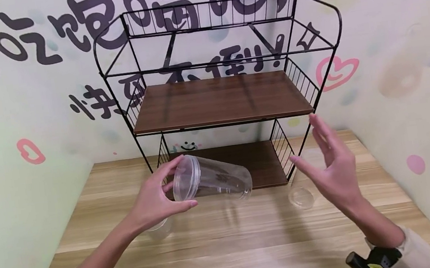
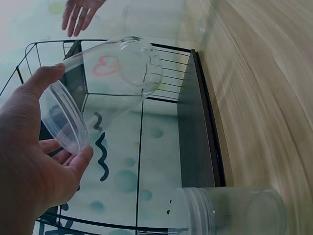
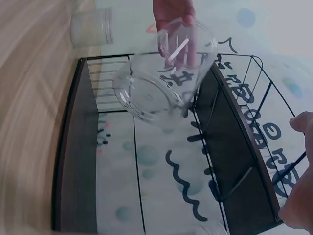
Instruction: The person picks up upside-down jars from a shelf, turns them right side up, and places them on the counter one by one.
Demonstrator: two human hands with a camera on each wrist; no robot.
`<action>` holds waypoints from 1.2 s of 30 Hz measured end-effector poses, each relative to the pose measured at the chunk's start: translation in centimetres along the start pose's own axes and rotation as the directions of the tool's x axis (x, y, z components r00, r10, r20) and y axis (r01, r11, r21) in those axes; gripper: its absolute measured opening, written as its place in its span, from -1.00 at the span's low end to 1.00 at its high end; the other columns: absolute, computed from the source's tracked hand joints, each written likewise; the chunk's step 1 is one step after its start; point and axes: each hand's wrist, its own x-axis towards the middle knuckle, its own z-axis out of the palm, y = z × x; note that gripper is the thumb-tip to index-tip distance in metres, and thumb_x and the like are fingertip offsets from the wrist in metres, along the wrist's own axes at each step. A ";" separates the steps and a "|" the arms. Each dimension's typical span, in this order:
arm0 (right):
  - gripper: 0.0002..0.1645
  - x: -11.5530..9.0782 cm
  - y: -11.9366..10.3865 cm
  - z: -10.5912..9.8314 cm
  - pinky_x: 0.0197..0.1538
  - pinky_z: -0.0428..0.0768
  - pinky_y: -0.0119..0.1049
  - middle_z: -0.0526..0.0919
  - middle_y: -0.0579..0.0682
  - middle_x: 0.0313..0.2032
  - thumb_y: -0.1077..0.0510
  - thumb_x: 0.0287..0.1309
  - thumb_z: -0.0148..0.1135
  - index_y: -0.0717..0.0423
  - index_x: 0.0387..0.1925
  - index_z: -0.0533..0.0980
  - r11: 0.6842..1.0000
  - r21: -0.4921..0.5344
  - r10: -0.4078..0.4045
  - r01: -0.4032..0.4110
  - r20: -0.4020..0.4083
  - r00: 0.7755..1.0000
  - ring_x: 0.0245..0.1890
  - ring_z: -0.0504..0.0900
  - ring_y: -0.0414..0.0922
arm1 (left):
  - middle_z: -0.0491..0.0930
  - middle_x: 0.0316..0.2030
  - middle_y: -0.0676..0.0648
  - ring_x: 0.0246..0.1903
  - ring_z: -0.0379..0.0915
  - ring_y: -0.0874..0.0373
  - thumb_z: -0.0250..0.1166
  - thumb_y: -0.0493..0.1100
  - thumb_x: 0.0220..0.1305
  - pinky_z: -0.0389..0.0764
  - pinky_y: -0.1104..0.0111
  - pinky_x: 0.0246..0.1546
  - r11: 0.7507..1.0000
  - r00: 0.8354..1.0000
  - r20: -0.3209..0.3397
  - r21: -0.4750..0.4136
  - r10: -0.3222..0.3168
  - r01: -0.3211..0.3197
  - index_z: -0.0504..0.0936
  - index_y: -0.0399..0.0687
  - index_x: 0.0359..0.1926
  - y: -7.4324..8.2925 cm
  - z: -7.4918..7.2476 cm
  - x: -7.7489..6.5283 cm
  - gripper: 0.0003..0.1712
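My left hand (image 1: 155, 196) grips a clear plastic jar (image 1: 222, 176) around its lidded end, fingers and thumb on opposite sides of the lid (image 1: 186, 178). The jar is tilted almost onto its side above the table, its base pointing right; it looks see-through with nothing inside. My right hand (image 1: 333, 166) is raised to the right, thumb and fingers spread apart, holding nothing. Below it a second clear jar (image 1: 301, 198) stands on the table, partly hidden by that hand. A third lidded jar (image 2: 234, 210) stands near the left forearm, mostly covered in the head view.
A black wire rack (image 1: 183, 68) with brown wooden shelves (image 1: 220, 101) stands on the light wood table (image 1: 234, 249) against the back wall. Its lower shelf (image 1: 260, 164) lies just behind the held jar. Walls with lettering enclose the left, back and right.
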 end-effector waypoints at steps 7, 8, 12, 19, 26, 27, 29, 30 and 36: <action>0.12 2.4 0.8 -1.3 0.54 0.38 -0.26 0.39 0.26 0.47 0.64 -0.14 0.53 0.30 0.52 0.33 0.992 -0.121 0.023 -0.033 -0.080 0.997 0.52 0.38 0.01 | 0.49 0.38 -0.19 0.24 0.51 -0.14 0.76 -0.01 -0.13 0.69 0.09 0.24 0.991 0.998 0.060 0.137 -0.007 -0.002 0.34 -0.02 0.58 0.5 -0.3 0.9 0.24; 0.13 2.8 1.0 -1.5 0.53 0.39 -0.27 0.40 0.24 0.47 0.62 -0.14 0.54 0.27 0.53 0.33 0.989 -0.141 0.034 -0.045 -0.081 0.996 0.51 0.38 0.00 | 0.50 0.37 -0.19 0.22 0.52 -0.13 0.76 0.03 -0.13 0.71 0.07 0.22 0.986 0.998 0.066 0.164 -0.006 -0.005 0.35 -0.02 0.58 0.6 -0.3 1.0 0.24; 0.18 4.5 1.8 -2.1 0.52 0.40 -0.29 0.35 0.17 0.53 0.55 -0.09 0.58 0.18 0.57 0.28 0.974 -0.202 0.096 -0.106 -0.059 0.994 0.53 0.36 -0.04 | 0.55 0.34 -0.16 0.16 0.54 -0.10 0.73 0.15 -0.14 0.72 0.00 0.12 0.959 0.995 0.100 0.285 -0.021 -0.009 0.36 0.00 0.58 1.0 -0.3 1.4 0.26; 0.32 7.1 2.7 -2.8 0.49 0.43 -0.34 0.27 0.07 0.59 0.46 -0.08 0.64 -0.05 0.64 0.17 0.961 -0.246 0.140 -0.129 0.029 0.990 0.54 0.35 0.01 | 0.57 0.29 -0.19 0.14 0.57 -0.11 0.75 0.10 -0.17 0.69 -0.04 0.12 0.936 0.983 0.182 0.348 -0.022 -0.043 0.39 -0.14 0.55 1.2 0.4 1.8 0.26; 0.27 8.6 2.7 -3.1 0.42 0.48 -0.38 0.32 0.08 0.57 0.38 -0.06 0.68 -0.06 0.63 0.22 0.943 -0.288 0.192 -0.167 0.059 0.980 0.54 0.37 0.01 | 0.53 0.33 -0.22 0.18 0.57 -0.12 0.75 0.00 -0.18 0.69 -0.01 0.16 0.910 0.965 0.263 0.403 -0.015 -0.096 0.39 -0.21 0.54 1.7 1.2 2.1 0.23; 0.27 8.7 2.8 -3.1 0.41 0.49 -0.38 0.32 0.09 0.57 0.37 -0.05 0.68 -0.05 0.63 0.22 0.942 -0.288 0.200 -0.174 0.064 0.978 0.54 0.37 0.01 | 0.53 0.33 -0.21 0.18 0.56 -0.11 0.75 0.01 -0.18 0.69 0.00 0.16 0.906 0.962 0.272 0.412 -0.018 -0.099 0.39 -0.20 0.54 1.8 1.3 2.1 0.23; 0.28 9.0 2.9 -3.1 0.40 0.50 -0.37 0.33 0.11 0.57 0.35 -0.04 0.68 -0.02 0.64 0.19 0.941 -0.284 0.216 -0.186 0.077 0.973 0.54 0.37 0.02 | 0.53 0.33 -0.20 0.18 0.56 -0.10 0.75 0.01 -0.18 0.69 0.01 0.17 0.897 0.958 0.287 0.428 -0.024 -0.106 0.39 -0.20 0.53 2.0 1.6 2.1 0.23; 0.28 9.2 3.0 -3.1 0.39 0.51 -0.38 0.32 0.12 0.57 0.35 -0.04 0.68 -0.01 0.65 0.17 0.939 -0.282 0.226 -0.194 0.084 0.971 0.54 0.37 0.01 | 0.53 0.33 -0.20 0.18 0.56 -0.09 0.75 0.01 -0.18 0.69 0.02 0.17 0.893 0.956 0.293 0.437 -0.028 -0.108 0.40 -0.20 0.54 2.1 1.7 2.2 0.23; 0.28 9.7 3.4 -3.3 0.32 0.53 -0.48 0.38 0.21 0.52 0.28 0.06 0.65 0.04 0.67 0.09 0.928 -0.299 0.275 -0.223 0.143 0.951 0.49 0.43 0.06 | 0.53 0.34 -0.19 0.23 0.55 -0.09 0.77 0.03 -0.18 0.68 0.03 0.21 0.869 0.946 0.321 0.479 -0.040 -0.125 0.40 -0.21 0.53 2.5 2.6 2.4 0.24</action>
